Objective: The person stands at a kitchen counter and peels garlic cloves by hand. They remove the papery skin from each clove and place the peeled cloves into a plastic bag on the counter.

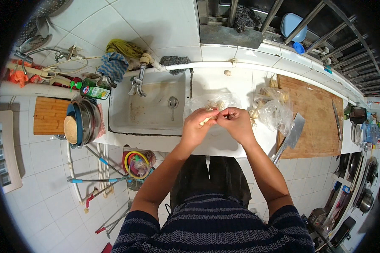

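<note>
My left hand is closed around a pale piece of garlic, above the white counter beside the sink. The fingertips of my right hand meet those of my left; whether they pinch a bit of the garlic is too small to tell. Behind my hands lies a clear plastic bag with pale garlic skins on it. To the right, a second clear plastic bag lies with garlic bulbs at its left edge. A small round bulb sits near the wall.
A white sink with a metal spoon is at left. On the right, a cleaver overhangs a large wooden cutting board, which also bears a narrow knife. Stacked bowls stand left of the sink, near a green-labelled bottle.
</note>
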Demonstrator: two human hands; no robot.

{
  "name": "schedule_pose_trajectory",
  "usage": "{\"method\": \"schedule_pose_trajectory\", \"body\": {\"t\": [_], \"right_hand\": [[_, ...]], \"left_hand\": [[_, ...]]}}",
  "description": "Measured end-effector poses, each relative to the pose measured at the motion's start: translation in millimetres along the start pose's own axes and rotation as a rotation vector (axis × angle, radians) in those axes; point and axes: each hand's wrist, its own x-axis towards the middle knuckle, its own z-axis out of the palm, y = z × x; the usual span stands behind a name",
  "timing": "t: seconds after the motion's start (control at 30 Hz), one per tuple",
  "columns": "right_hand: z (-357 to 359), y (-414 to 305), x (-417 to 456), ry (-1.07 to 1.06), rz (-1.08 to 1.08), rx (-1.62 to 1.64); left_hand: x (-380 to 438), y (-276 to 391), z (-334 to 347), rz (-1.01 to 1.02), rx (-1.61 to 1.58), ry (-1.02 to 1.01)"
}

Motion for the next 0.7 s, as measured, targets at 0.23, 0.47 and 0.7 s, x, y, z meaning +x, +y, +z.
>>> {"method": "schedule_pose_trajectory", "body": {"t": [0.23,0.47,0.7], "right_hand": [[0.0,-6.0,1.1,0.046,0.180,0.203],[-16.6,8.4,8.4,0.134,0.096,0.076],[-5.0,-11.2,1.2,0.077,-0.277,-0.178]], "left_hand": [[-2.9,-2.6,5.7,-0.425,-0.673,0.016],[-3.6,-9.3,4.7,-0.516,-1.122,0.132],[-5.9,-6.5,5.5,-0.469,-1.012,0.042]]}}
